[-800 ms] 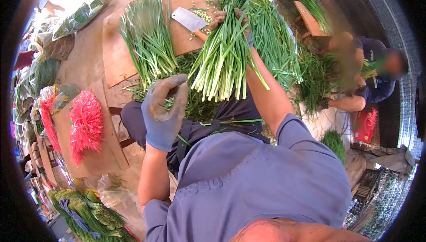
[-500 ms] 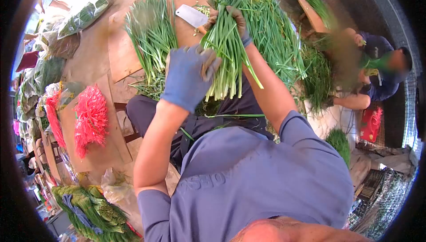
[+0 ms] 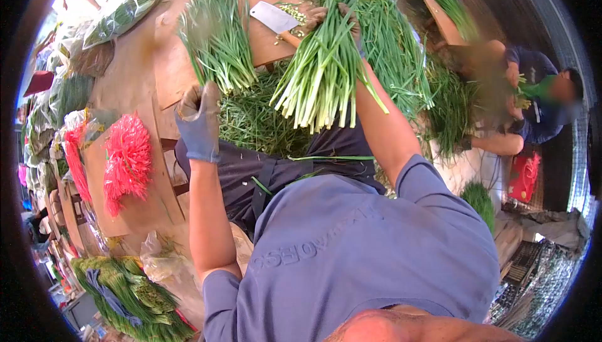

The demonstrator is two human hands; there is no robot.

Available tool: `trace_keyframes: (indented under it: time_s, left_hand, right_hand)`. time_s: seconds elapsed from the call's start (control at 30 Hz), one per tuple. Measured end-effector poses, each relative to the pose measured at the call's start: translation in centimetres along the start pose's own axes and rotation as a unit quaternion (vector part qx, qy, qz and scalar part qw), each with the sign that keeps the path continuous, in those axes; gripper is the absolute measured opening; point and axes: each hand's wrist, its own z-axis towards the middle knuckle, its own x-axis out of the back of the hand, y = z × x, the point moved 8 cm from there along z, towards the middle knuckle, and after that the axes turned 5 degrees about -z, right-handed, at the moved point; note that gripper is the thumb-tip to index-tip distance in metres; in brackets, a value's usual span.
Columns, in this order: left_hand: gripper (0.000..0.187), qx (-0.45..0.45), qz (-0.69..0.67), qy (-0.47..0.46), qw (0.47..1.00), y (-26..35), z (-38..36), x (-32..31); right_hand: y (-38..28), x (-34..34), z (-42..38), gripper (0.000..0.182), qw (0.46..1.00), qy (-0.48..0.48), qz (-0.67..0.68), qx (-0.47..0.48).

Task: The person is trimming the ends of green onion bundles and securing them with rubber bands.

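My right hand [image 3: 351,25], in a dirty glove, grips a thick bunch of garlic chives [image 3: 320,85], its pale cut ends fanned toward my lap. My gloved left hand [image 3: 199,122] is raised to the left, fingers apart, holding nothing visible. It is near the lower ends of another chive bundle [image 3: 216,41] lying on a wooden board [image 3: 172,69]. On that board a cleaver [image 3: 274,17] rests, its handle partly behind the held bunch. Small cut bits [image 3: 291,10] are scattered beside the blade.
A large chive heap [image 3: 392,53] lies at right, and loose leaf scraps [image 3: 257,113] lie beyond my lap. Pink-red ties [image 3: 128,163] sit on a board at left. Bagged greens [image 3: 122,16] stand behind. A co-worker [image 3: 533,91] sits at far right.
My left hand has left the held bunch and moved left and toward me, its fingers parting. The bunch's stem ends have spread and shifted slightly.
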Motion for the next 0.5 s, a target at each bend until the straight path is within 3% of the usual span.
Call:
trace_keyframes:
  time_s: [0.13, 0.3, 0.47, 0.5]
  left_hand:
    - [0.030, 0.113, 0.018, -0.027, 0.993, -4.6, -1.6, 0.7]
    - [0.027, 0.109, 0.000, -0.081, 0.991, -7.8, -1.6, 0.2]
    - [0.022, 0.080, -0.017, -0.023, 0.996, -10.1, 1.5, 3.2]
    - [0.022, 0.077, -0.022, -0.003, 0.997, -10.9, 2.4, 4.1]
  right_hand:
    - [1.5, 1.7, 0.5, 0.041, 0.977, 0.117, 0.177, 0.003]
    - [3.4, -2.0, 1.4, 0.033, 0.967, -0.013, 0.242, -0.084]
    - [5.0, 1.1, 4.3, 0.050, 0.980, 0.047, 0.124, -0.149]
    - [4.2, 1.1, 4.8, 0.049, 0.974, 0.113, -0.150, -0.130]
